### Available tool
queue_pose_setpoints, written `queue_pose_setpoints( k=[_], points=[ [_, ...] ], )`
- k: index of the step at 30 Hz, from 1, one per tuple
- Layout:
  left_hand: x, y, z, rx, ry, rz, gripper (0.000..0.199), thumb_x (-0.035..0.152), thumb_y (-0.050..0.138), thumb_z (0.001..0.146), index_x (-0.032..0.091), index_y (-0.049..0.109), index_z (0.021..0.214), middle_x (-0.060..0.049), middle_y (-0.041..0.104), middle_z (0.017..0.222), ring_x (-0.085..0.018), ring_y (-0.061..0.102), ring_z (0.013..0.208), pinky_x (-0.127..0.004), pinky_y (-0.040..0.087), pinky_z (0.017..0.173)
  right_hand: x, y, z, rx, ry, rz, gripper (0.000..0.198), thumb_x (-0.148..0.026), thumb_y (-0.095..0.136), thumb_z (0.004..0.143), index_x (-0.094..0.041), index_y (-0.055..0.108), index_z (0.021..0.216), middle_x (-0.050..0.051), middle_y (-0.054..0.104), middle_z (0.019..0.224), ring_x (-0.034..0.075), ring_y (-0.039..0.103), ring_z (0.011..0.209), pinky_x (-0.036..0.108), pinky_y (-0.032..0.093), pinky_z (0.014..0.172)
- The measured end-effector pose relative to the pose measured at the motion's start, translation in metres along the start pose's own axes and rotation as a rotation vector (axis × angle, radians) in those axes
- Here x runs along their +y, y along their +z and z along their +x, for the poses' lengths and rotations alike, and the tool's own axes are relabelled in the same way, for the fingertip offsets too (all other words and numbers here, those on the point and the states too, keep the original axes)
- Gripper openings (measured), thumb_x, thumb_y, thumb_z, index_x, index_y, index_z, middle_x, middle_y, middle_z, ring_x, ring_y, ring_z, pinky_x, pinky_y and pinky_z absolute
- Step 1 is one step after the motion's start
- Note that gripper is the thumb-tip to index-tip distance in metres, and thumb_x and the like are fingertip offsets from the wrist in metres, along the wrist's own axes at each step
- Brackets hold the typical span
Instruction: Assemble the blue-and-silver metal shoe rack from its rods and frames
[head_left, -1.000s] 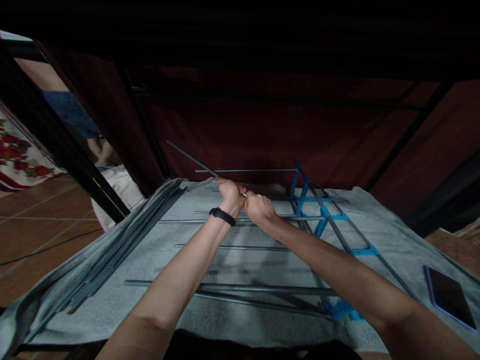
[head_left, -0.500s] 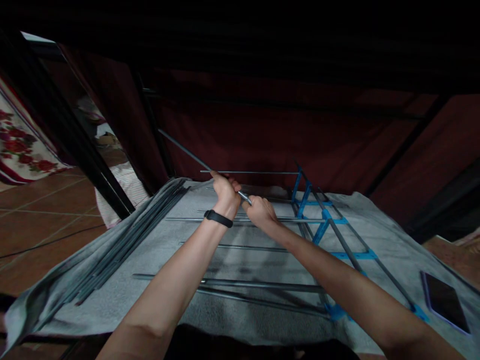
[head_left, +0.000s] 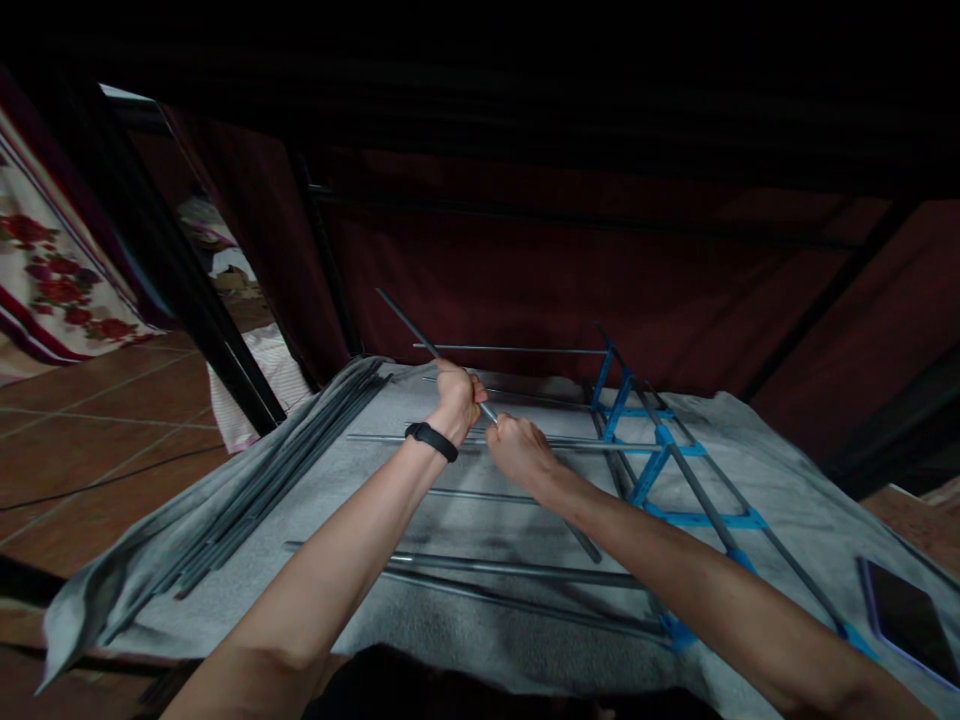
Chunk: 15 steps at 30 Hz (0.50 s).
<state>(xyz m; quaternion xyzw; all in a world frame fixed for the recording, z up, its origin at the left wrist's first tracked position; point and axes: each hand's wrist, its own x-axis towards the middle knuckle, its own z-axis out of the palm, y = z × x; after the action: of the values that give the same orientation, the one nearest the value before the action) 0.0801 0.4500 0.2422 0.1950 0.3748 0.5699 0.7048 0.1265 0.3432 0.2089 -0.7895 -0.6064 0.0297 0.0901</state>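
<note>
A thin grey metal tube (head_left: 405, 320) slants from the upper left down to the right through both fists. Wrapped round its middle is my left hand (head_left: 454, 390), with a black band on the wrist. Just below it my right hand (head_left: 519, 447) also grips the tube, whose lower end shows past my right wrist. Under and beyond my hands lies a rack frame of grey tubes (head_left: 517, 568) joined by blue plastic connectors (head_left: 651, 472). Several of its tubes reach out leftward with free ends. My right forearm hides part of the frame.
Several loose tubes (head_left: 285, 465) lie bundled along the left side of the grey blanket (head_left: 330, 520). A phone (head_left: 911, 615) rests at the right edge. Black metal posts (head_left: 225, 340) and a dark red curtain (head_left: 562, 290) stand around the blanket.
The held tube has slid down to the right: its upper end sticks out less and its lower end now shows beyond my right wrist. The view has shifted slightly left.
</note>
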Motion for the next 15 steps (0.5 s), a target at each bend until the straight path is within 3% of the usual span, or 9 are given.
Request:
queue_pose_setpoints(
  k=[6, 10, 15],
  points=[
    [0.002, -0.001, 0.004, 0.008, 0.083, -0.042, 0.050, 0.058, 0.031, 0.098, 0.023, 0.030, 0.062, 0.010, 0.026, 0.041, -0.004, 0.023, 0.026, -0.015, 0.015, 0.027, 0.001, -0.002, 0.009, 0.028, -0.008, 0.047, 0.038, -0.032, 0.031, 0.102, -0.016, 0.062, 0.114, 0.015, 0.073, 0.100, 0.027, 0.070, 0.097, 0.034, 0.050, 0.081],
    [0.000, 0.002, -0.003, 0.034, 0.213, -0.045, 0.049, 0.053, 0.026, 0.101, 0.022, 0.034, 0.063, 0.009, 0.030, 0.042, -0.005, 0.028, 0.028, -0.016, 0.023, 0.029, -0.001, -0.010, 0.012, -0.031, 0.083, 0.098, 0.036, -0.036, 0.035, 0.100, -0.019, 0.063, 0.115, 0.014, 0.072, 0.109, 0.027, 0.069, 0.102, 0.034, 0.050, 0.081],
    [0.001, 0.004, -0.019, -0.019, 0.264, -0.106, 0.048, 0.055, 0.027, 0.100, 0.021, 0.039, 0.069, 0.009, 0.034, 0.045, -0.006, 0.030, 0.029, -0.016, 0.026, 0.031, -0.002, -0.013, 0.001, 0.150, 0.158, 0.043, 0.037, -0.035, 0.035, 0.099, -0.020, 0.068, 0.106, 0.014, 0.073, 0.103, 0.026, 0.069, 0.100, 0.035, 0.048, 0.086]
  ],
)
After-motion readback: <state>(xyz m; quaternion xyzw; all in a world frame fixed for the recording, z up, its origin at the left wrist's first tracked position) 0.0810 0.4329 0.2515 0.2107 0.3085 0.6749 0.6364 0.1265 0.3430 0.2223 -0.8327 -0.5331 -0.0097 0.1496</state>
